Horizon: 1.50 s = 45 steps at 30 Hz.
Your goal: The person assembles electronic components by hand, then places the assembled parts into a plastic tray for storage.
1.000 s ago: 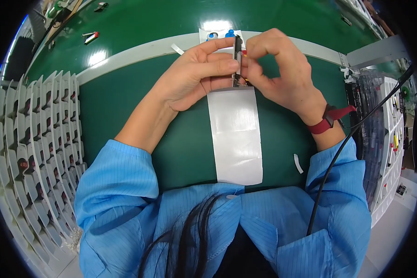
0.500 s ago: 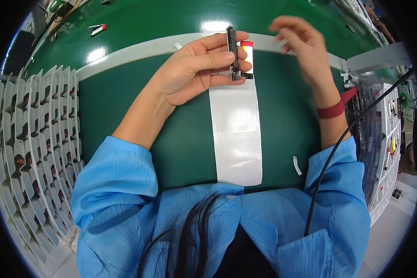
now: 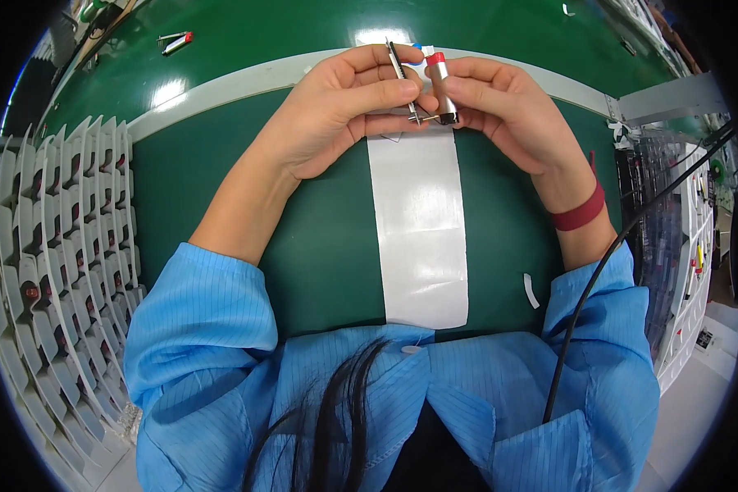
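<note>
Half a second ago the right hand (image 3: 508, 100) was hanging well apart from the work; now its fingers are pinching a silver battery (image 3: 441, 88) with a red end. The left hand (image 3: 330, 105) is holding a thin dark circuit board (image 3: 398, 72) edge-on, thumb on one side and fingers behind. So the work, I judge, is now being shared: each hand is steadying one piece, and the pair is standing nearly upright, side by side, with a small gap showing between. Thin wires (image 3: 430, 119) seem to be running across near their lower ends. I cannot tell whether the left fingertips are touching the battery too.

Below the fingers, a glossy white strip (image 3: 421, 230) is lying on the green table (image 3: 328, 246). Nearer the right sleeve, a small paper scrap (image 3: 531, 291) is resting. A red band (image 3: 580, 213) is circling the right wrist.
</note>
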Motion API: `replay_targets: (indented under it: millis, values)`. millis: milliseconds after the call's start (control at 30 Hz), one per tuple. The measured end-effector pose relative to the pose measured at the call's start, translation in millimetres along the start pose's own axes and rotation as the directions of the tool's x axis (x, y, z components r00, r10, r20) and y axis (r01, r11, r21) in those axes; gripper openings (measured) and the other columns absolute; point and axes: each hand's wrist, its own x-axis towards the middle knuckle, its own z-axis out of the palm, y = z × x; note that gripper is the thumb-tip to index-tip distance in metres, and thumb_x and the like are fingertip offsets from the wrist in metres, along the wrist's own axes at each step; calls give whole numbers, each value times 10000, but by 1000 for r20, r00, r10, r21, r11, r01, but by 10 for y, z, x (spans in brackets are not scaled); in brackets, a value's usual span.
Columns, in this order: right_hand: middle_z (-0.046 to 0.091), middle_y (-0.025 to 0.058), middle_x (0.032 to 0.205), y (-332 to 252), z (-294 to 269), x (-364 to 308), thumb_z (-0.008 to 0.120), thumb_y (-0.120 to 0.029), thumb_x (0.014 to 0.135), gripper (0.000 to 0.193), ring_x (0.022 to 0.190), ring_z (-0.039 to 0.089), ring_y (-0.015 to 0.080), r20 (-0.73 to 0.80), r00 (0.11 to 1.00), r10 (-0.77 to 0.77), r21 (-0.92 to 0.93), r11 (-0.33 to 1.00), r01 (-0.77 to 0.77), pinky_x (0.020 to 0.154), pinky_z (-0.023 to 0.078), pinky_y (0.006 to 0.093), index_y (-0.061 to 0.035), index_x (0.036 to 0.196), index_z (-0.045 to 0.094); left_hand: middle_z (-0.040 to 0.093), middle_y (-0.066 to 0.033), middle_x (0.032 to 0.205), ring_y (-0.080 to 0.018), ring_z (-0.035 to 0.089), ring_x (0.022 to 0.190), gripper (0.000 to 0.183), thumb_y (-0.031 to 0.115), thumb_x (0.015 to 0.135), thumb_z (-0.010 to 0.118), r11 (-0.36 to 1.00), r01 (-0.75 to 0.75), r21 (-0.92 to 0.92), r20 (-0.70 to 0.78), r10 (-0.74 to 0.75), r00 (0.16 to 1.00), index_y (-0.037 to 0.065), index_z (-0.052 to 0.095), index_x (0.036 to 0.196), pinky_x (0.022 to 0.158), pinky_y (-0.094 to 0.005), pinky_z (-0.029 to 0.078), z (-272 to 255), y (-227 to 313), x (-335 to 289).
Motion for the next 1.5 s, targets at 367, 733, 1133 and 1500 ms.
replay_targets:
  millis: [367, 733, 1133, 1500]
  values:
    - [647, 108, 850, -21, 145, -25, 685, -55, 741, 266, 761, 625, 129, -249, 947, -203, -268, 954, 134, 694, 500, 220, 66, 964, 604, 559, -77, 987, -180, 614, 891, 432, 35, 789, 635, 999, -13, 45, -205, 22, 978, -9, 477, 1188, 766, -283, 534, 124, -93, -13]
    - [639, 90, 830, 0, 163, -1, 703, -47, 724, 235, 750, 617, 117, -187, 955, -228, -269, 947, 174, 691, 490, 216, 34, 921, 603, 580, -106, 964, -195, 635, 843, 366, 6, 767, 648, 978, -102, 183, -225, 143, 964, -34, 517, 1107, 730, -275, 549, 154, -130, -3]
    - [635, 83, 821, 16, 181, -2, 704, -35, 722, 217, 746, 619, 109, -170, 955, -244, -258, 946, 195, 679, 493, 210, 25, 901, 597, 585, -106, 963, -200, 642, 828, 362, 14, 763, 653, 964, -112, 241, -194, 161, 968, -28, 526, 1099, 706, -264, 543, 128, -143, -25]
    - [638, 86, 807, -38, 161, 3, 705, -23, 714, 192, 737, 622, 115, -143, 966, -214, -282, 945, 168, 685, 497, 211, 26, 869, 602, 568, -110, 982, -207, 632, 849, 383, -30, 763, 641, 958, -95, 272, -162, 143, 976, -41, 517, 1125, 722, -286, 556, 124, -126, -13]
